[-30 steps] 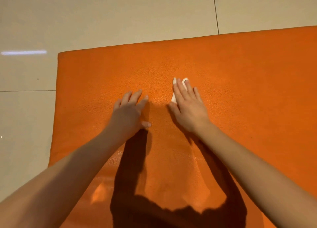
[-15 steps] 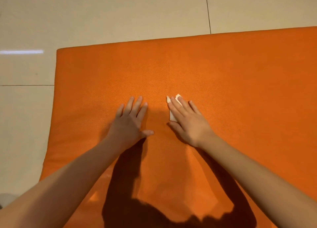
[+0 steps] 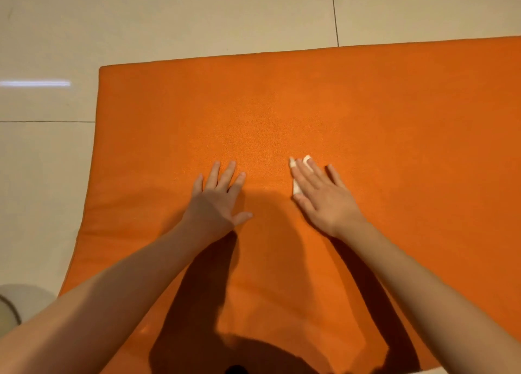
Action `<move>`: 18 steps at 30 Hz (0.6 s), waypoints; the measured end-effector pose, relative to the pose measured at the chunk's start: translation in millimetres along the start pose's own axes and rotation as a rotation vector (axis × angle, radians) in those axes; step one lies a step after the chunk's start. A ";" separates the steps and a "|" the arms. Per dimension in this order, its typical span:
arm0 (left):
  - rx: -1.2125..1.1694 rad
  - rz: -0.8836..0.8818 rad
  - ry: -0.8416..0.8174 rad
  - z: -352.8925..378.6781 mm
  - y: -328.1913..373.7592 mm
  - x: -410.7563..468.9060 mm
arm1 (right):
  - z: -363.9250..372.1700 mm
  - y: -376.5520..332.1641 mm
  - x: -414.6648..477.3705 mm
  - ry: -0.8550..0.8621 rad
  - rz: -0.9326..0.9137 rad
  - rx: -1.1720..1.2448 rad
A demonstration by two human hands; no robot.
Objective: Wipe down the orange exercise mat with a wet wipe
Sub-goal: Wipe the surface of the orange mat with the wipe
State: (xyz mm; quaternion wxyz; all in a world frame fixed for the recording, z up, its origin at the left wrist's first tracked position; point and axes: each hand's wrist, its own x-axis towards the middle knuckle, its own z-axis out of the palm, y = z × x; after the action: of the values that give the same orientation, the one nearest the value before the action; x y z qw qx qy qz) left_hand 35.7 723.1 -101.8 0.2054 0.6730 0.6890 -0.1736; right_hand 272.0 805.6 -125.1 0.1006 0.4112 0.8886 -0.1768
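Orange and faintly textured, the mat (image 3: 366, 120) is laid flat on a pale tiled floor (image 3: 197, 21). Its far left corner is in sight and its right end is cut off by the frame. The white wipe (image 3: 297, 189) is pinned to the mat, near the middle of the visible part, under the flattened right hand (image 3: 324, 199). Only a folded edge is shown beside the index finger and a small tip past the fingertips. The fingers are kept straight and close together, so the wipe is pressed rather than gripped. The left hand (image 3: 217, 201) is spread palm down on the mat just to the left, fingers slightly fanned, with nothing held. Compared with the last second, both hands have been drawn nearer, away from the mat's far edge, with the wipe carried along beneath the right one. A pulling stroke toward the body is thus judged to be under way, and one strip down the middle is likely covered. No wet trace can be made out, so the amount already wiped cannot be told. The left margin and the wide right part probably remain to be done.
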 end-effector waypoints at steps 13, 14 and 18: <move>-0.050 -0.018 -0.062 10.9 22.0 -31.4 | 9.2 -7.9 -52.7 -0.063 0.101 0.059; -0.065 -0.012 -0.071 12.7 25.4 -35.3 | 9.7 -11.2 -52.3 -0.061 0.149 0.085; -0.098 -0.021 -0.011 26.1 33.0 -47.9 | 14.8 -46.2 -72.7 -0.106 0.110 0.204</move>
State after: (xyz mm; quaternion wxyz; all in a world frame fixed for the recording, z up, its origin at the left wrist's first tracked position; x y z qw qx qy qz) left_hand 70.4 669.8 -98.1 0.2400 0.6540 0.7025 -0.1457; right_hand 283.7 721.5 -104.4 0.1146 0.4573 0.8355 -0.2822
